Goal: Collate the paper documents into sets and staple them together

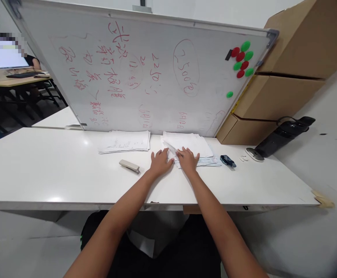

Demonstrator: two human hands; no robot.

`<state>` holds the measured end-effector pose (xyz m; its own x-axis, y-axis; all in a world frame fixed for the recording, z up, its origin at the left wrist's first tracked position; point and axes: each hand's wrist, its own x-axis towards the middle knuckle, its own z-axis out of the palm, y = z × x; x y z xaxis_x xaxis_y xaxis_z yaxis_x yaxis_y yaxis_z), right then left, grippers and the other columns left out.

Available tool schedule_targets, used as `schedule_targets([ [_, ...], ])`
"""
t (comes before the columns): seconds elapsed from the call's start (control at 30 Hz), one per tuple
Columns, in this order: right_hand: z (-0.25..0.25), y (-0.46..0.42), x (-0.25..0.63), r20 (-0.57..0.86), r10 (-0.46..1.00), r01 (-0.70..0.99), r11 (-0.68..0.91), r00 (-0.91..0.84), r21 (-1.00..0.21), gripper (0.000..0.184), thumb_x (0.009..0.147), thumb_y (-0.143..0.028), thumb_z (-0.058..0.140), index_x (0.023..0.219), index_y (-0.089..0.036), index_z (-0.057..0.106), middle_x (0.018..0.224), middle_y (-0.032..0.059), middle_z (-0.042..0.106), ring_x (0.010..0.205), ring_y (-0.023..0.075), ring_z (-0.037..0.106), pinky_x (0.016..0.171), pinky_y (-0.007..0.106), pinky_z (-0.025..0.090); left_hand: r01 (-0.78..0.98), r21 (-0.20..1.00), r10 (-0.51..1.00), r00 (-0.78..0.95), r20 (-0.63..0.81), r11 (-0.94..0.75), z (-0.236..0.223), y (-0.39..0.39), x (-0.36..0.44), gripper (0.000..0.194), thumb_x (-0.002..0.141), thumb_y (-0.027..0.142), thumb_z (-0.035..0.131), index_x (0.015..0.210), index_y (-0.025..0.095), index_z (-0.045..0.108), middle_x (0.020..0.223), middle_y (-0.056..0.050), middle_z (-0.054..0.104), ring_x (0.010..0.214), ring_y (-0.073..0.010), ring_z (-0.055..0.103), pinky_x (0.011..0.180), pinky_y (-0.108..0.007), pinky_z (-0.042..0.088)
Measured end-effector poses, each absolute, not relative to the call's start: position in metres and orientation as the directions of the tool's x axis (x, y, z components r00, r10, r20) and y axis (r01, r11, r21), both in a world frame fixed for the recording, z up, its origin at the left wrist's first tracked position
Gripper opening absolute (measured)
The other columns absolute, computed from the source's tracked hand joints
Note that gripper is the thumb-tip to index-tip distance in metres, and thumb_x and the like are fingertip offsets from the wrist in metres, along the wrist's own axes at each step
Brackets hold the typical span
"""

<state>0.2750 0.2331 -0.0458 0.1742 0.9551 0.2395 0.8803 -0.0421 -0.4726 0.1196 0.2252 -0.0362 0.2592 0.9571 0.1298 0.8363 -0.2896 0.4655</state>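
My left hand [159,162] rests on the desk with its fingers apart, its fingertips at the left edge of some papers. My right hand [188,159] lies spread over the front of the paper stack [191,143], palm down. Between the two hands one sheet [172,148] is bent up, its raised edge reaching toward my right fingers; whether they grip it I cannot make out. Blue-edged sheets [209,161] stick out under the stack on the right. A beige stapler [129,166] lies left of my left hand.
A second paper stack [128,141] lies at the left, by the whiteboard [157,77] behind the desk [55,166]. Toward the right are a dark small device [228,161], a mouse [255,154], a black bottle [284,135] and cardboard boxes [287,96]. A person [33,61] sits far left.
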Motion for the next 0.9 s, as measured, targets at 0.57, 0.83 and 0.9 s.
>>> schedule_targets([
  [0.57, -0.045, 0.223, 0.275, 0.351, 0.935, 0.856, 0.218, -0.046, -0.468, 0.043, 0.093, -0.046, 0.043, 0.131, -0.028, 0.053, 0.135, 0.0054, 0.058, 0.132, 0.0213, 0.044, 0.115, 0.055, 0.005, 0.679, 0.571, 0.888, 0.362, 0.285, -0.461, -0.024, 0.215, 0.113, 0.066, 0.095, 0.051, 0.032, 0.152, 0.021, 0.016, 0.152, -0.007, 0.039, 0.146, -0.0205, 0.022, 0.117, -0.043, 0.021],
  [0.83, -0.048, 0.224, 0.274, 0.406, 0.914, 0.908, 0.183, -0.016, -0.377, 0.039, 0.098, -0.025, 0.031, 0.128, -0.02, 0.056, 0.124, 0.0101, 0.065, 0.119, 0.0197, 0.054, 0.112, 0.045, 0.017, 0.716, 0.559, 0.908, 0.313, 0.278, -0.418, -0.026, 0.214, 0.117, 0.056, 0.098, 0.042, 0.021, 0.151, 0.025, 0.013, 0.147, -0.002, 0.047, 0.146, -0.0147, 0.019, 0.119, -0.048, 0.01],
  [0.9, -0.05, 0.225, 0.276, 0.41, 0.912, 0.899, 0.159, 0.025, -0.408, 0.038, 0.096, -0.021, 0.035, 0.127, -0.022, 0.055, 0.118, 0.0069, 0.068, 0.112, 0.0187, 0.058, 0.112, 0.044, 0.019, 0.799, 0.525, 0.954, 0.216, 0.208, -0.295, -0.03, 0.22, 0.118, 0.054, 0.096, 0.04, 0.027, 0.147, 0.025, 0.027, 0.148, -0.003, 0.045, 0.146, -0.0203, 0.02, 0.119, -0.049, 0.013],
])
